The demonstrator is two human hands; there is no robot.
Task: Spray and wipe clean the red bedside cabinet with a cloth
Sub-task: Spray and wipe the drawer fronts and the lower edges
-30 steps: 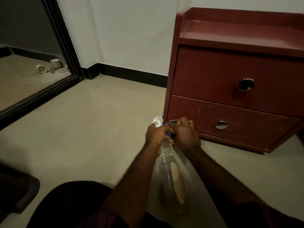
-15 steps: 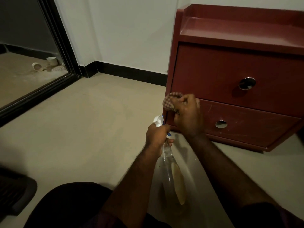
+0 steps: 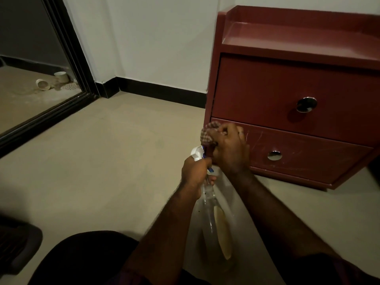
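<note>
The red bedside cabinet (image 3: pixel 287 91) stands on the floor against the wall, with two drawers and round metal pulls. My right hand (image 3: pixel 230 149) grips a bunched checked cloth (image 3: pixel 209 134) at the left end of the lower drawer front, by the cabinet's front left corner. My left hand (image 3: pixel 195 171) holds the neck of a clear spray bottle (image 3: pixel 209 210) just below that, its white nozzle (image 3: pixel 196 154) pointing up and left. The bottle's body hangs down between my forearms.
Beige floor spreads to the left of the cabinet. A black-framed mirror or doorway (image 3: pixel 67 56) stands at far left, showing two small cups (image 3: pixel 43 84) on a floor. Black skirting (image 3: pixel 160 92) runs along the white wall. My dark-clad knee (image 3: pixel 82 260) is at the bottom.
My right hand lifted the cloth from beside the bottle's nozzle up to the lower drawer's left end, then dropped slightly. The left hand and bottle stayed in place.
</note>
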